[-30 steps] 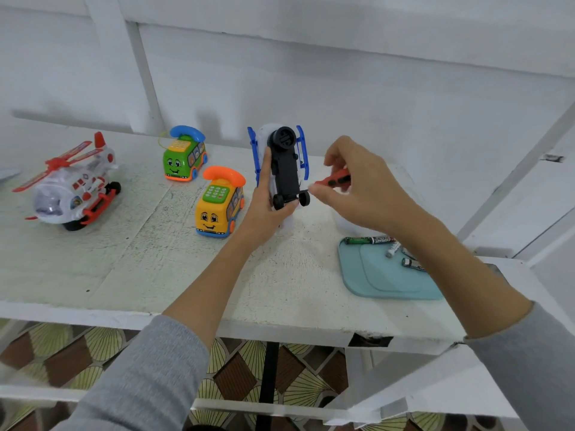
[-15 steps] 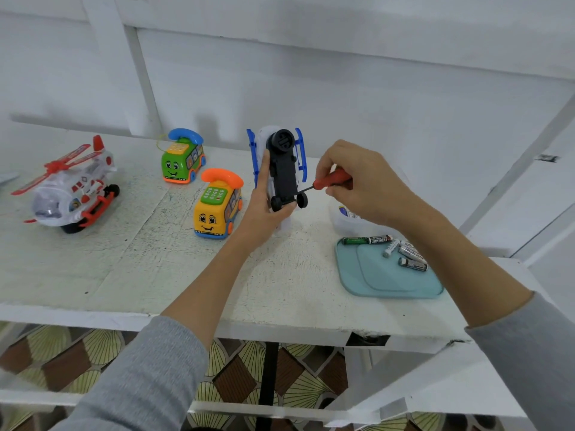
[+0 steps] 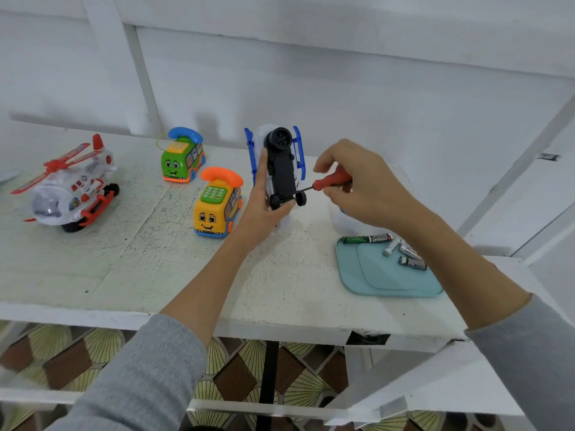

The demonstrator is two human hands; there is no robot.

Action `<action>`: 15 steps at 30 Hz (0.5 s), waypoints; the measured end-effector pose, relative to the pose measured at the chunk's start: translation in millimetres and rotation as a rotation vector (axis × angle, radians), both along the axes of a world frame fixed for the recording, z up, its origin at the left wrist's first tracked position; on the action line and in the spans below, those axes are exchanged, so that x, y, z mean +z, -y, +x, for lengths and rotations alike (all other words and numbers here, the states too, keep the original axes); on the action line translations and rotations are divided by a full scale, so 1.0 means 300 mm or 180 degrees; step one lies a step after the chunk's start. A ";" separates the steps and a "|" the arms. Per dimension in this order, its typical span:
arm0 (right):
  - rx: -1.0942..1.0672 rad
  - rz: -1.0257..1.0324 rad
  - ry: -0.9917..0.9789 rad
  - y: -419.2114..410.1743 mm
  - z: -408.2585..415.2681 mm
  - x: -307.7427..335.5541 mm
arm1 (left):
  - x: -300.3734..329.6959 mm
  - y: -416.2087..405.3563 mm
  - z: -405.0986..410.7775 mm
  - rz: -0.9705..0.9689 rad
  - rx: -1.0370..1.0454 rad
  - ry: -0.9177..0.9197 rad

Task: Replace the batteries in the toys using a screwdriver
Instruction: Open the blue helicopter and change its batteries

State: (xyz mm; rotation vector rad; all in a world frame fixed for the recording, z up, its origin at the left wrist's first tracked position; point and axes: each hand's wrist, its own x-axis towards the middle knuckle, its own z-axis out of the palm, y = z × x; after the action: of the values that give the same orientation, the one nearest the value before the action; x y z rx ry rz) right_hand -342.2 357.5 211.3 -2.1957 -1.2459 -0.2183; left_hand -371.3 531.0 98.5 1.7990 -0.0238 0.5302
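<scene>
The left hand (image 3: pixel 264 203) grips a blue-and-white toy (image 3: pixel 280 163) stood on end above the white counter (image 3: pixel 124 259), its black underside turned toward the camera. The right hand (image 3: pixel 364 188) pinches the red handle of a screwdriver (image 3: pixel 329 181), whose thin shaft reaches to the underside near the small black wheels. Loose batteries (image 3: pixel 385 247) lie on a pale blue tray (image 3: pixel 385 281) to the right. A yellow phone bus (image 3: pixel 217 203), a green phone bus (image 3: pixel 182 158) and a red-and-white helicopter (image 3: pixel 71 188) stand to the left.

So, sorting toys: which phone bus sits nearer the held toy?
The yellow phone bus with the orange handset, beside the left hand; the green phone bus stands farther back.
</scene>
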 end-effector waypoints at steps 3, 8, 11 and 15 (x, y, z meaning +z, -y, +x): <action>-0.0323 -0.0380 -0.0276 -0.004 0.010 -0.002 | -0.009 -0.009 0.008 -0.0068 0.0007 -0.0053; -0.0302 0.0112 -0.0041 0.004 0.023 -0.005 | -0.005 -0.005 0.005 0.0026 0.0025 -0.0036; -0.0217 0.0233 -0.0163 0.012 0.030 0.009 | 0.000 -0.001 0.003 0.0070 0.0009 -0.0034; 0.0062 0.0095 -0.0131 0.007 0.025 0.018 | -0.001 0.000 0.002 0.0061 0.0003 -0.0028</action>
State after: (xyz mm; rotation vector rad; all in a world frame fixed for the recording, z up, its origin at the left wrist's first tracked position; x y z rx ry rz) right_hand -334.6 355.5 216.7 -2.1512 -1.2333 -0.1819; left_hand -370.7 531.0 98.1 1.8202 -0.0221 0.5244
